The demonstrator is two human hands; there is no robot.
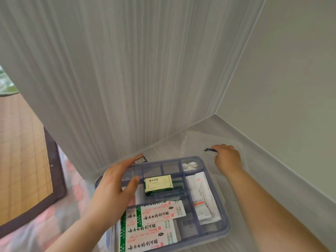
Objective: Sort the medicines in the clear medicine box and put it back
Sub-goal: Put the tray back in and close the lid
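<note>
Fingers of the left hand [112, 188] lie spread and flat on the clear blue-rimmed divided medicine box [224, 228] on the white shelf [272, 179]. Curled, the right hand [227, 157] pinches a dark lid handle [209, 150] behind. Tilting could spill the green-and-white plaster cartons [154, 226] between compartments.

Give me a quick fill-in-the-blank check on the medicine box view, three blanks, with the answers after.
1. The left hand rests on the ____ side of the divided tray.
2. The right hand reaches past the tray and holds a small dark ____ on the clear lid.
3. The green and cream medicine carton lies in the tray ____ the two white bandage boxes.

Missing words: left; handle; beyond
</note>
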